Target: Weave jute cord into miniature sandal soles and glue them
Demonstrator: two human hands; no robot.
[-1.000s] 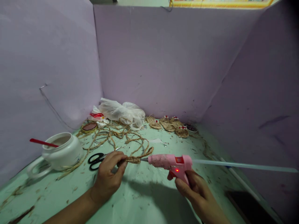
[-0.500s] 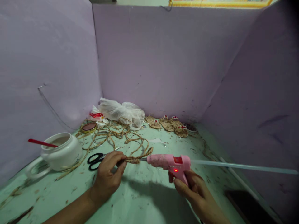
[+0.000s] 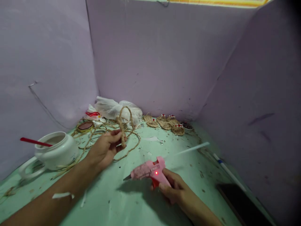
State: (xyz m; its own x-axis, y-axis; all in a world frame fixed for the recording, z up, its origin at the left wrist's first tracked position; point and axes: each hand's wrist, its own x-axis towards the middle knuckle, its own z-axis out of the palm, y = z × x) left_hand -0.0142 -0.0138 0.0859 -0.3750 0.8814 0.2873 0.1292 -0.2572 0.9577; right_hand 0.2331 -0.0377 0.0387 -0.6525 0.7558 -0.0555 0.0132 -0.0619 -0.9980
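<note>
Between the thumb and fingers of my left hand (image 3: 107,149) is a braided twine rope (image 3: 122,130), raised off the table with a loop standing up. Its tail trails down and back toward a tangle of twine. My right hand (image 3: 175,188) is wrapped round the handle of a pink glue gun (image 3: 147,171), its red light lit. The nozzle points left and slightly down, apart from the rope. A clear glue stick (image 3: 194,148) juts out of the gun's back end.
A white mug (image 3: 57,153) with a red stick stands at the left. Behind lie a plastic bag (image 3: 109,108), a round tin (image 3: 85,126) and several small woven twine slippers (image 3: 164,122) with red beads. A dark phone-like slab (image 3: 240,201) lies right. Purple walls (image 3: 150,56) enclose the table.
My left hand has lifted the rope up and away from the nozzle. The glue gun has moved left and down, its nozzle dipping. My left forearm now covers the black scissors.
</note>
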